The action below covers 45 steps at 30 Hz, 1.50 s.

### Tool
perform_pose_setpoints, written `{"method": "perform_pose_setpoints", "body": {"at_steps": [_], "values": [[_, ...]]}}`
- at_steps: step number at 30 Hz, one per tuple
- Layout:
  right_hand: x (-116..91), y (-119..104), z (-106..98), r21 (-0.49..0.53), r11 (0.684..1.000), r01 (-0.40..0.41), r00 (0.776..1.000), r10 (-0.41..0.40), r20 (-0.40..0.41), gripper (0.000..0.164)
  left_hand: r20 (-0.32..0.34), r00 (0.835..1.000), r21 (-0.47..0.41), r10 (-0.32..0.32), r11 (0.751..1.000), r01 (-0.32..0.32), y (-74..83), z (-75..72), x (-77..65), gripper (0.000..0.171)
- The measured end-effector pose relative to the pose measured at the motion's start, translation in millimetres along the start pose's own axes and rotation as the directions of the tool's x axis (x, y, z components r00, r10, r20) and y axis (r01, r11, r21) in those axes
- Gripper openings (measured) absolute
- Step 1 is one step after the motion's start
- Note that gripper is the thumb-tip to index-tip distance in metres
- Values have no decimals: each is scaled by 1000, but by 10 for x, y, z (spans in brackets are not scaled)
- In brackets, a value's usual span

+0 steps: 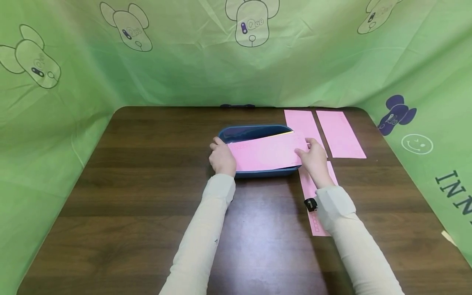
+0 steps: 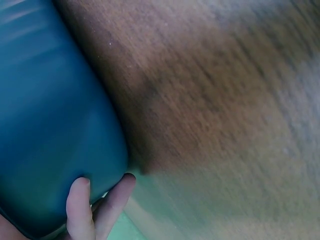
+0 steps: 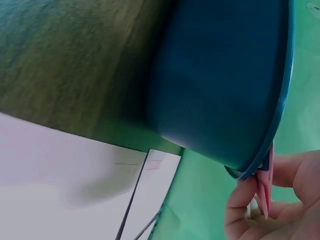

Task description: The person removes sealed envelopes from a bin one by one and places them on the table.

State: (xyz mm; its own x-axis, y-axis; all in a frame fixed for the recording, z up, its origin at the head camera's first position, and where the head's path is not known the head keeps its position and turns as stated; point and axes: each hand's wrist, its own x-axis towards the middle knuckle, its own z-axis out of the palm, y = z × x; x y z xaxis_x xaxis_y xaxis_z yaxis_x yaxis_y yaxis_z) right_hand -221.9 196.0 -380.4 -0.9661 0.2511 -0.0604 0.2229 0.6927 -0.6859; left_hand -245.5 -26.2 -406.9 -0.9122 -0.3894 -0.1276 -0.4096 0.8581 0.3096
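We see one envelope (image 1: 269,151) over the bin's mouth, not fully inside, the right hand (image 1: 313,159) pinching its end and the left hand (image 1: 223,159) gripping the bin (image 1: 265,174), with three more envelopes (image 1: 341,134) left on the table (image 1: 147,196).

Most of the inside of the blue bin (image 1: 265,174) is covered by the held pink envelope (image 1: 267,151), whose faint print is too small to be read; beneath it, all but a thin yellow edge (image 1: 285,133) of something is hidden. Another envelope (image 1: 309,184) is partly covered by the right sleeve (image 1: 368,246), which is cut off below, as is the left sleeve (image 1: 199,246). In the left wrist view, the left hand (image 2: 90,225) is cropped by the bottom edge, and the table (image 2: 210,100) is blurred.
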Motion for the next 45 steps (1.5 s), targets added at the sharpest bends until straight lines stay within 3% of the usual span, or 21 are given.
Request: {"method": "perform_pose_setpoints", "body": {"at_steps": [8, 13, 22, 26, 31, 35, 39, 42, 45], "values": [[-14, 111, -89, 23, 999, 23, 992, -20, -123, 37, 22, 1000, 2, 7, 1000, -7, 4, 3, -9, 66], [-57, 154, -277, 42, 999, 0, 996, 3, -93, 37, 23, 1000, 0, 4, 1000, -4, -9, 6, -1, 72], [-237, 295, -592, 125, 991, 45, 999, -40, -35, 37, 12, 1000, -40, -13, 999, 14, -19, 7, 20, 65], [-341, 381, -677, 94, 993, 70, 998, -70, -3, 47, 10, 1000, -36, -10, 999, 11, -16, 6, 18, 65], [-435, 471, -727, 46, 997, 69, 996, -72, 49, 74, -4, 1000, -30, -5, 1000, 4, -13, 5, 16, 62], [-493, 536, -768, 18, 997, 74, 995, -75, 59, 80, -1, 1000, -28, 0, 1000, 0, -11, -1, 8, 62], [-568, 625, -808, 61, 997, 53, 998, -56, 43, 67, -2, 1000, -25, 5, 1000, -5, -10, -5, 4, 64], [-621, 738, -849, 159, 987, 10, 1000, -11, 3, 42, -6, 1000, -23, 11, 1000, -11, -12, -9, 3, 64], [-613, 986, -883, 331, 943, -27, 999, 40, -32, 17, -9, 1000, -24, 13, 1000, -13, -14, -12, 1, 64]]}}
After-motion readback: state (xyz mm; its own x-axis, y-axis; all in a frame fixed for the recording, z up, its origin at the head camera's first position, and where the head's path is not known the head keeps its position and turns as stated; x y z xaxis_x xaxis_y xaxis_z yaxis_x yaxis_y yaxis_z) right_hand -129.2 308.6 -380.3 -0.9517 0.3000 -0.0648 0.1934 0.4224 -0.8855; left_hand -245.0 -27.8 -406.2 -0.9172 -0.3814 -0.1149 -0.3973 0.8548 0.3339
